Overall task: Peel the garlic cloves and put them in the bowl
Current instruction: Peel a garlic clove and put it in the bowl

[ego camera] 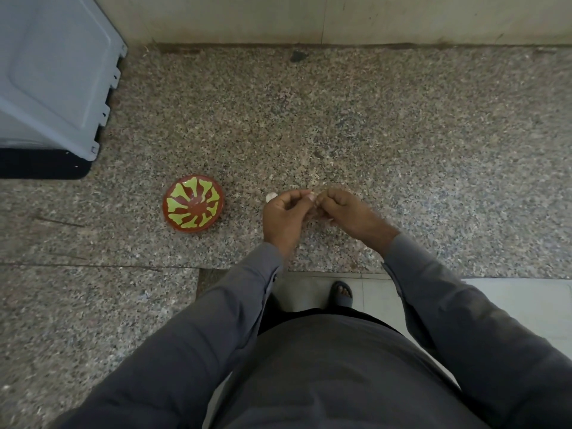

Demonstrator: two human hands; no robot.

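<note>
A red bowl (193, 207) with a yellow-green pattern sits on the speckled granite counter (340, 119), left of my hands. My left hand (286, 216) and my right hand (346, 213) meet above the counter, fingertips together, pinching a small pale garlic clove (312, 196) that is mostly hidden by the fingers. Another whitish clove (271, 196) lies on the counter just behind my left hand. The bowl looks empty.
A grey-white appliance (52, 75) with a black base stands at the back left. A tiled wall (340, 17) closes the counter's far side. The counter's front edge runs just below my wrists, with the floor and a sandalled foot (341, 294) beneath.
</note>
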